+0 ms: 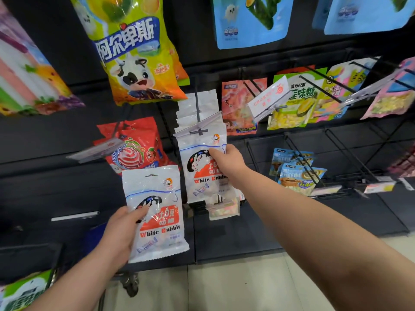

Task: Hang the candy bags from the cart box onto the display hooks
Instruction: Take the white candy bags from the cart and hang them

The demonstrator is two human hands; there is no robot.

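My left hand grips a white White Rabbit candy bag by its left edge, thumb across the front, holding it upright below and left of the hook. My right hand pinches a second White Rabbit bag that hangs at the front of a black display hook. Several more white bags hang behind it on the same hook. A clear price-tag holder sits at the hook's tip, just above the front bag.
A red lollipop bag hangs left of the hook and a large green-yellow cow bag above. Orange, green and pink snack bags hang on hooks to the right. Bare black wire hooks jut out at lower right. A cart edge shows at bottom left.
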